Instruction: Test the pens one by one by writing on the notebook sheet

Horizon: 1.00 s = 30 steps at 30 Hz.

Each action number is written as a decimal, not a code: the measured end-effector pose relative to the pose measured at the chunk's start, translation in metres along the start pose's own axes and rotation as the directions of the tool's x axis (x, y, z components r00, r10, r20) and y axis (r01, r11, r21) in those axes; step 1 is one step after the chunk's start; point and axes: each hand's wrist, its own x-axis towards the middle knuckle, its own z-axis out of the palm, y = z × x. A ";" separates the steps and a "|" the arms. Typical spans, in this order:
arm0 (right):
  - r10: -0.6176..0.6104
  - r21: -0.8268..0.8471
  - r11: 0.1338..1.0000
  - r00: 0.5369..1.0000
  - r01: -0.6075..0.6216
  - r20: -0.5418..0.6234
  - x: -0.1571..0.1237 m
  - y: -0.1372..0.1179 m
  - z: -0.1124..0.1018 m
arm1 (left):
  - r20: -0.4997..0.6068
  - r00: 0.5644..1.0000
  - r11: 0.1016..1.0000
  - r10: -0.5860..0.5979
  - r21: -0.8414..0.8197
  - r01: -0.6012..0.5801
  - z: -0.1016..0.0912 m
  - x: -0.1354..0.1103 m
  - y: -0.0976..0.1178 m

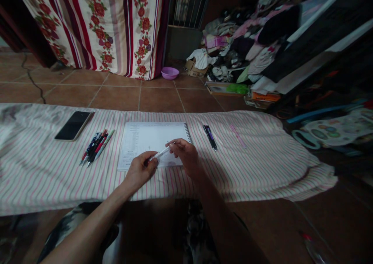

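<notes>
A slim whitish pen point(162, 152) is held between my two hands, above the lower part of an open spiral notebook point(157, 133). My left hand point(143, 166) is closed around one end of the pen. With thumb and fingers, my right hand point(184, 153) pinches its other end, where a thin tip shows. To the left lies a bunch of several pens point(97, 145). Right of the notebook, dark pens point(210, 137) lie side by side, and a pink pen point(238, 136) rests farther right.
A striped cloth point(262, 159) covers the table. At its left lies a smartphone point(74, 126). Beyond the table are a tiled floor point(122, 95), a flowered curtain point(116, 30), a purple basin point(170, 73) and a heap of clothes point(241, 42).
</notes>
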 end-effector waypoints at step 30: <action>0.034 -0.032 0.999 0.999 -0.032 0.039 -0.001 -0.003 0.011 | 0.066 0.995 0.982 -0.072 -0.171 0.082 0.001 -0.001 0.000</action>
